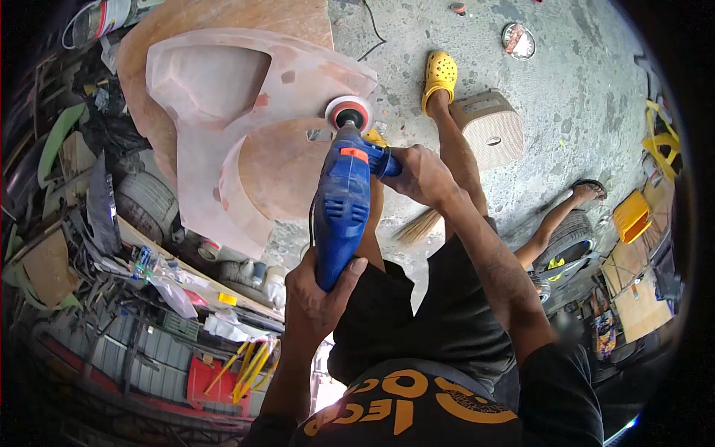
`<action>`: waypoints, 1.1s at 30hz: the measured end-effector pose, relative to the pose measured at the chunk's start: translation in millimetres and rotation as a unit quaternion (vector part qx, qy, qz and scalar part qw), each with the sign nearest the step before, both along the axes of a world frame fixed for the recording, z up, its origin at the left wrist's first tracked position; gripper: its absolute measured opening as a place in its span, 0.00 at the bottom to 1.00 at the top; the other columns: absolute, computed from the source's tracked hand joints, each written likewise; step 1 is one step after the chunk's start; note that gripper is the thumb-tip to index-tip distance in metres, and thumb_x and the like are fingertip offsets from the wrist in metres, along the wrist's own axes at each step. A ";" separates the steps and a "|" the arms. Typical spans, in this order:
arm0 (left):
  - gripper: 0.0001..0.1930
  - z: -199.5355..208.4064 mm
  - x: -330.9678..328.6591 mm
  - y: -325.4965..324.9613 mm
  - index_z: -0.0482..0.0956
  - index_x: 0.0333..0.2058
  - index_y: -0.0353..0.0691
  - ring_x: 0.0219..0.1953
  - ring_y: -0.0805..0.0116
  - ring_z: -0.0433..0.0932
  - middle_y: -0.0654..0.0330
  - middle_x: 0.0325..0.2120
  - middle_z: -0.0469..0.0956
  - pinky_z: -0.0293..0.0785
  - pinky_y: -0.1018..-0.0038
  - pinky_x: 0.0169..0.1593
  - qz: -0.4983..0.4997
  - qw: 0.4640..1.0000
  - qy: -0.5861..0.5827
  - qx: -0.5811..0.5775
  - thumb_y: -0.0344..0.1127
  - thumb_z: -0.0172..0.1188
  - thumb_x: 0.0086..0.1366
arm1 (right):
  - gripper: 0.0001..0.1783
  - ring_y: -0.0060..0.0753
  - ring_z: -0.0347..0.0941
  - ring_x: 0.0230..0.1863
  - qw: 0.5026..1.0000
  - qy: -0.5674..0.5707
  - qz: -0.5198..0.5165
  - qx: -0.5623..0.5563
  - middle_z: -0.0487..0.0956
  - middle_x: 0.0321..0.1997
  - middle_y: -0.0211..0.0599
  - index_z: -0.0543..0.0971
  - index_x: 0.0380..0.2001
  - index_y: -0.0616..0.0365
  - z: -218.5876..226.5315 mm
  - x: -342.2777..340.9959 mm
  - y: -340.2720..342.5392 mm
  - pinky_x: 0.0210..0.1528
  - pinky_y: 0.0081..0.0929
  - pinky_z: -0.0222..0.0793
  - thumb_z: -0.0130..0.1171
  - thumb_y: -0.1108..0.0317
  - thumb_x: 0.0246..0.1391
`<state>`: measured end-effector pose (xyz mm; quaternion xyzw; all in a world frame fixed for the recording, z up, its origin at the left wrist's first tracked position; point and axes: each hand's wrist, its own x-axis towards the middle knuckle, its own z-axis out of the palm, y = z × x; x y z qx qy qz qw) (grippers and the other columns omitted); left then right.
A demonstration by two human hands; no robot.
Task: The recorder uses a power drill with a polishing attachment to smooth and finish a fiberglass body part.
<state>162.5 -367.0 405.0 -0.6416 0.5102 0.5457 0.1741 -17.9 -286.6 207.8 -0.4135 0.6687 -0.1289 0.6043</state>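
Blue power tool (343, 205) projects ahead of left hand (316, 294) clamping it, right hand (423, 176) clasping side handle (385, 159).

Power tool (342, 212) is hiding fingertips of left hand (316, 298), most of left yellow clog (376, 138); right hand (423, 175) is covering end of side handle (385, 161).
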 end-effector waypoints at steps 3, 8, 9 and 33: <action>0.20 18.5 10.0 6.7 0.77 0.37 0.32 0.20 0.63 0.78 0.54 0.18 0.77 0.73 0.67 0.28 0.045 0.998 -0.032 0.031 0.45 0.68 0.62 | 0.18 0.60 0.80 0.36 0.999 -0.027 0.032 -0.002 0.81 0.30 0.53 0.81 0.37 0.59 6.9 4.3 -3.9 0.40 0.49 0.76 0.69 0.60 0.45; 0.22 51.9 21.4 19.7 0.75 0.38 0.36 0.18 0.77 0.73 0.64 0.20 0.75 0.68 0.76 0.23 0.149 0.985 -0.040 0.080 0.53 0.64 0.65 | 0.16 0.56 0.80 0.32 0.994 -0.082 0.065 0.010 0.81 0.26 0.50 0.81 0.38 0.55 23.3 28.2 -10.3 0.38 0.47 0.75 0.67 0.58 0.49; 0.24 56.3 22.3 21.5 0.76 0.37 0.38 0.17 0.80 0.70 0.66 0.21 0.74 0.64 0.80 0.21 0.174 0.980 -0.050 0.077 0.57 0.62 0.65 | 0.15 0.57 0.80 0.33 0.992 -0.098 0.078 0.015 0.81 0.26 0.50 0.81 0.36 0.56 26.9 30.9 -11.6 0.39 0.47 0.75 0.67 0.58 0.48; 0.26 -5.1 16.2 -13.4 0.74 0.43 0.33 0.13 0.78 0.68 0.63 0.19 0.72 0.65 0.77 0.18 0.188 0.980 0.049 0.048 0.55 0.59 0.67 | 0.17 0.56 0.81 0.34 0.995 0.027 0.099 -0.013 0.82 0.29 0.53 0.80 0.36 0.60 -2.2 -11.0 -59.6 0.40 0.47 0.76 0.67 0.59 0.48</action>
